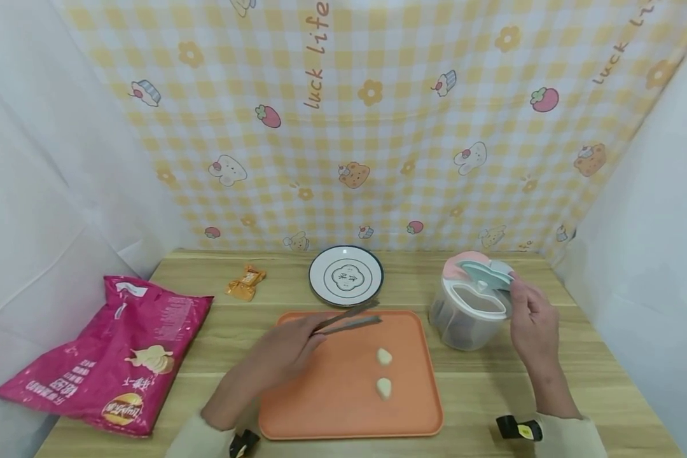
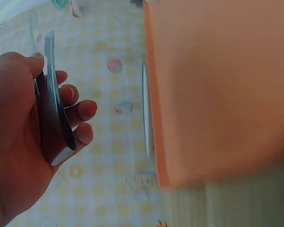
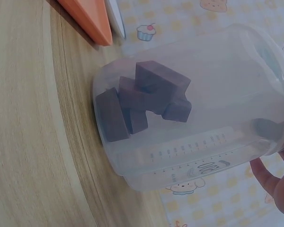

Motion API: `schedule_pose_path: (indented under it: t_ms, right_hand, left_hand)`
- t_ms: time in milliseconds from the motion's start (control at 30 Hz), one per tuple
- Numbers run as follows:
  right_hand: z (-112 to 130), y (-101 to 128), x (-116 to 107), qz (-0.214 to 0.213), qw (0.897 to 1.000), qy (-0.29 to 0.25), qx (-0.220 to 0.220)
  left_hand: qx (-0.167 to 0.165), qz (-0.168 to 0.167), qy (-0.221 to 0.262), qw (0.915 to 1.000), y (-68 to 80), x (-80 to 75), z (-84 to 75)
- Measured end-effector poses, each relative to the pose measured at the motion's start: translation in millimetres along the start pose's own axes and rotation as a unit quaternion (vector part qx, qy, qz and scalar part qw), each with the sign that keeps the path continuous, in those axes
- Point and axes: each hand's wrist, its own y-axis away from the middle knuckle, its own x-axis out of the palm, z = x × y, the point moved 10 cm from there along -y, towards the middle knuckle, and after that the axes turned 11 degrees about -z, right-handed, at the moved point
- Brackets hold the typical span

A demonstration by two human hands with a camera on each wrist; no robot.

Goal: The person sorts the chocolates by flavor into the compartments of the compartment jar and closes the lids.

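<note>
while my left hand [image 1: 280, 359] pinches the metal tongs [image 1: 348, 318] near their closed end, thumb on one arm and fingers curled behind the other as the left wrist view [image 2: 52, 118] shows, the tips hang a little apart over the far edge of the orange tray [image 1: 320, 407]. my right hand [image 1: 535, 331] holds the flip lid [image 1: 486, 273] of the clear plastic container [image 1: 469, 312] up by its edge, fingers curled on it, leaving the mouth open.

the container stands on the wooden table [image 1: 578, 381] just right of the tray, with dark brown blocks [image 3: 142, 101] heaped at its bottom. the tongs' long axis runs from my palm up and to the right, tips aimed toward the container and the plate [image 1: 346, 275] beyond the tray. two pale pieces [image 1: 383, 372] lie on the tray nearer me.

to do this well, i judge the lid must stay well back, and the tongs should tilt steeply to enter the mouth from above, tips spread wider than one block before closing.
</note>
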Motion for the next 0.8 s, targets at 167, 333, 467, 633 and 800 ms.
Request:
schedule_pose_path:
  t_ms: [167, 333, 467, 633, 800]
  right_hand:
    - [0.8, -0.7, -0.9, -0.003, 1.0, 0.005, -0.001]
    - [2.6, -1.4, -0.8, -0.008, 1.0, -0.005, -0.02]
    - [3.9, -2.4, -0.2, -0.013, 0.999, -0.01, -0.031]
    - [4.0, -2.3, 0.6, -0.012, 0.999, -0.009, -0.032]
    - [2.3, -0.8, 0.5, -0.005, 1.0, -0.008, -0.021]
  left_hand:
    - [-0.011, -0.01, -0.001, 0.9999, 32.5, -15.0, 27.7]
    - [-0.023, -0.035, -0.005, 0.9991, 56.3, -28.8, 47.1]
    - [-0.047, -0.031, -0.01, 0.9984, 69.0, -32.1, 60.0]
    - [-0.057, -0.003, -0.031, 0.9979, 78.5, -30.9, 69.1]
    - [-0.057, 0.02, -0.041, 0.9974, 80.3, -29.4, 72.1]
